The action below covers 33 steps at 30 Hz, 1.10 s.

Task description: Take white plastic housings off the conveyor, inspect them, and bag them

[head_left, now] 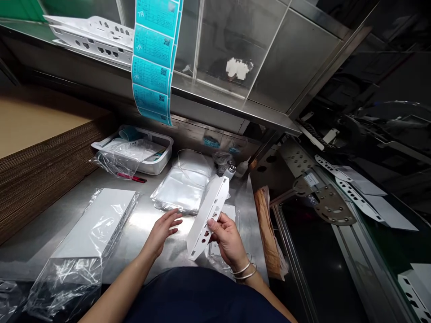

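Observation:
A white sheet panel with port cutouts along its bent edge [214,211] is tilted in front of me. My right hand [229,237] grips it near the lower part of that edge, thumb on top. My left hand [164,231] hangs over the steel bench with its fingers apart, holding nothing. Just beyond it lies a stack of clear plastic bags [185,186]. To the left, a white panel in a clear bag [96,220] lies flat. Another bagged white piece [230,211] is partly hidden behind my right hand.
A white plastic bin [158,167] and a red cutter [134,178] stand behind. Stacked cardboard [47,175] borders the left. Blue labels [153,67] hang from the shelf [215,96]. On the right, white panels [360,197] lie on a green conveyor [417,246].

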{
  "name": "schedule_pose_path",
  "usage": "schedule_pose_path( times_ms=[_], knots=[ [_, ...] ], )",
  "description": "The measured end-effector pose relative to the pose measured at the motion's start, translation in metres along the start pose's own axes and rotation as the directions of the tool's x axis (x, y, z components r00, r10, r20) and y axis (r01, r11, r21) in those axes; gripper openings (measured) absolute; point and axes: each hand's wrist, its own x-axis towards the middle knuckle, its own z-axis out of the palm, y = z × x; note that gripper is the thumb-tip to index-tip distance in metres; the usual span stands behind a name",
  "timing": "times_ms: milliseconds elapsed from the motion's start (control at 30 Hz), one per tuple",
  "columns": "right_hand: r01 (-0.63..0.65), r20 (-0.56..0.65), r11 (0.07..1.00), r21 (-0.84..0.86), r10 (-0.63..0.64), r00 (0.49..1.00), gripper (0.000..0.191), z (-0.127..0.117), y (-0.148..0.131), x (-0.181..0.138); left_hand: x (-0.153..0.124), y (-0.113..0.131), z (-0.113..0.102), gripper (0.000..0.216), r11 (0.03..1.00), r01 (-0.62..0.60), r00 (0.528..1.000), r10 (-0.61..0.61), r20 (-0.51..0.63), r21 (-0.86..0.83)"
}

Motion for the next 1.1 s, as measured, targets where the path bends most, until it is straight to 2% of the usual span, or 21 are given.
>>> schedule_pose_path(
  times_ms=[200,533,633,700,767,833,900,933,1000,1033,1100],
  knots=[
    [0.002,0.022,1.000,0.000,-0.002,1.000,0.024,0.000,0.002,0.003,-0.006,0.001,0.008,0.054,0.994,-0.036,0.999,0.037,-0.010,0.106],
    [-0.027,0.011,1.000,-0.011,0.027,1.000,0.025,0.002,0.003,0.001,-0.012,0.002,0.017,0.053,0.993,-0.043,0.999,0.040,0.029,0.114],
    [-0.037,0.015,0.999,-0.022,0.038,0.999,0.027,0.001,0.003,0.002,-0.017,0.004,0.018,0.053,0.992,-0.078,0.995,0.071,0.074,0.102],
    [-0.042,0.019,0.999,-0.031,0.043,0.999,0.027,0.000,0.003,0.002,-0.022,0.007,0.023,0.056,0.990,-0.112,0.984,0.099,0.151,0.080],
    [-0.041,0.028,0.998,-0.041,0.042,0.999,0.028,0.002,0.003,0.001,-0.028,0.008,0.030,0.066,0.985,-0.170,0.953,0.157,0.261,0.030],
    [-0.033,0.048,0.998,-0.049,0.035,0.998,0.028,0.006,0.004,-0.001,-0.034,0.007,0.038,0.083,0.972,-0.233,0.895,0.231,0.382,-0.042],
    [-0.022,0.078,0.997,-0.074,0.027,0.997,0.027,0.011,0.006,0.000,-0.040,0.004,0.042,0.097,0.966,-0.228,0.851,0.259,0.456,-0.123],
    [-0.030,0.110,0.995,-0.092,0.041,0.993,0.029,0.014,0.007,0.003,-0.043,0.002,0.040,0.099,0.969,-0.187,0.847,0.243,0.473,-0.163],
    [-0.048,0.177,0.988,-0.149,0.074,0.981,0.036,0.015,0.009,0.017,-0.048,0.000,0.029,0.096,0.959,-0.059,0.872,0.184,0.454,-0.277],
    [-0.031,0.175,0.978,-0.208,0.068,0.982,0.040,0.013,0.011,0.029,-0.051,0.001,0.019,0.092,0.932,0.000,0.887,0.168,0.431,-0.363],
    [0.047,0.066,0.928,-0.371,-0.024,0.998,0.042,0.002,0.013,0.062,-0.056,0.006,-0.003,0.088,0.834,0.061,0.901,0.191,0.390,-0.549]
  ],
)
